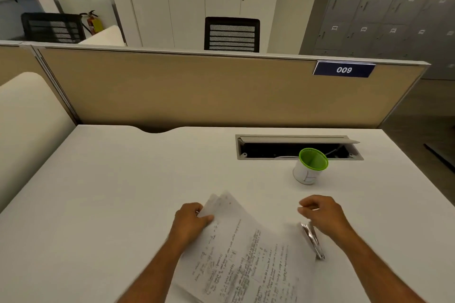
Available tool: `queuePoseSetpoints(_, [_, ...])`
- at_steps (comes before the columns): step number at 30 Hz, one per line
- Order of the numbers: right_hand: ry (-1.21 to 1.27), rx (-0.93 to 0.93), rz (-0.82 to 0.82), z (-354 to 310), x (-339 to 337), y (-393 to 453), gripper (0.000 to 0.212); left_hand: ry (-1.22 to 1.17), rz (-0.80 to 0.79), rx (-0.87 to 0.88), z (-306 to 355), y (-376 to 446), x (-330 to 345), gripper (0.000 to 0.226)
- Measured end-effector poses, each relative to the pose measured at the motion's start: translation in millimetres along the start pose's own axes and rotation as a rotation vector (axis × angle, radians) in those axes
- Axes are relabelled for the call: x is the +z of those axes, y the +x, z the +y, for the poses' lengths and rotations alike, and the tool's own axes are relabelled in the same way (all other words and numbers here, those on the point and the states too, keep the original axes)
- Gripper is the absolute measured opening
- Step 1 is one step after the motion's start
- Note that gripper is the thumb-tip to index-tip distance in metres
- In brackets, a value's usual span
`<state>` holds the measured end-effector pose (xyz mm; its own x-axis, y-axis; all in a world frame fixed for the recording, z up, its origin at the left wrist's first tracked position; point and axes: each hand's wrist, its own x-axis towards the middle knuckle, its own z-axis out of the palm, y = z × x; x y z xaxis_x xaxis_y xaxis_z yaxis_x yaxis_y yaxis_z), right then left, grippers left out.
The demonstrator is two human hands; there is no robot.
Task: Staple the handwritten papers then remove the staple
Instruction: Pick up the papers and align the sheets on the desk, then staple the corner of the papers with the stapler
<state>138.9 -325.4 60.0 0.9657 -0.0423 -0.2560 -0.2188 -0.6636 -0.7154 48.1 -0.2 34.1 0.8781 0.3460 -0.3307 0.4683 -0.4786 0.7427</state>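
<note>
A stack of handwritten papers lies at the near edge of the white desk, its far corner lifted and its sheets fanned apart. My left hand grips that far-left corner, thumb on top. A silver stapler lies on the desk at the papers' right edge, blurred. My right hand hovers just above and beyond the stapler, with its fingers curled and thumb and forefinger pinched together. I see nothing between them, and the hand does not hold the stapler.
A white cup with a green inside stands on the desk beyond my right hand. Behind it is an open cable tray set into the desk. A tan partition closes off the desk's far side.
</note>
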Motion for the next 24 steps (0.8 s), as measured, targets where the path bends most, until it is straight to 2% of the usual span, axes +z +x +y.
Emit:
queuePoseSetpoints(3, [-0.259,0.096,0.037,28.4,-7.1,8.3,0.028,0.048,0.003,-0.037,-14.9,3.6,9.3,0.024])
queuePoseSetpoints(6, [-0.405,0.156,-0.027,45.7,-2.0,6.6,0.066,0.067,0.013,-0.062,-21.3,6.3,13.8,0.02])
queuePoseSetpoints(8, [-0.459,0.126,-0.068,52.7,7.9,2.5,0.082,0.087,0.016,-0.081,-22.6,7.4,15.5,0.019])
queuePoseSetpoints(10, [-0.505,0.075,-0.098,57.0,18.2,-0.9,0.078,0.119,0.007,-0.097,-23.0,7.5,16.8,0.019])
queuePoseSetpoints(15, [-0.476,0.027,-0.028,56.5,25.7,0.2,0.046,0.135,-0.035,-0.1,-25.4,6.6,19.3,0.017])
queuePoseSetpoints(17, [-0.356,0.012,0.024,52.0,23.9,2.5,0.042,0.118,-0.047,-0.097,-25.6,5.2,22.3,0.023])
queuePoseSetpoints(21, [0.155,0.038,0.136,32.5,24.0,0.3,0.047,0.08,-0.073,-0.063,-24.5,0.2,32.3,0.036])
queuePoseSetpoints(24, [0.623,0.063,0.004,14.2,38.0,-9.7,0.054,0.011,-0.074,-0.03,-23.2,-5.5,43.7,0.051])
